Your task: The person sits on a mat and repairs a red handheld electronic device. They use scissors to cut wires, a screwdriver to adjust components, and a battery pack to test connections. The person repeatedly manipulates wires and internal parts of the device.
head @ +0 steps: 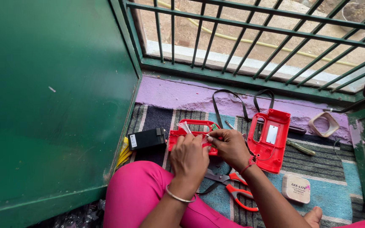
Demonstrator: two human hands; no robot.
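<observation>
A green metal wall [51,97] fills the left side, and a green barred grille [254,38] runs along the top, with bare ground and a yellow hose beyond it. Below lies a striped rug [330,169] in blue, grey and dark bands — the floor covering that carries everything here.

On the rug, a red plastic housing half [271,139] lies to the right, its long axis running away from the person, a black strap [237,101] looping behind it. The other piece, a red casing [191,131], lies crosswise just ahead of the pink-clad knees, long axis left to right. Both hands are on it: the left hand [189,158] rests over its near edge, fingers curled down onto the plastic, while the right hand [231,147] pinches something small at its right end — too small to tell what.

A black battery block [146,138] sits just left of the casing. Orange-handled scissors [233,188] lie under the right wrist, and a small beige box [295,188] lies further right.
</observation>
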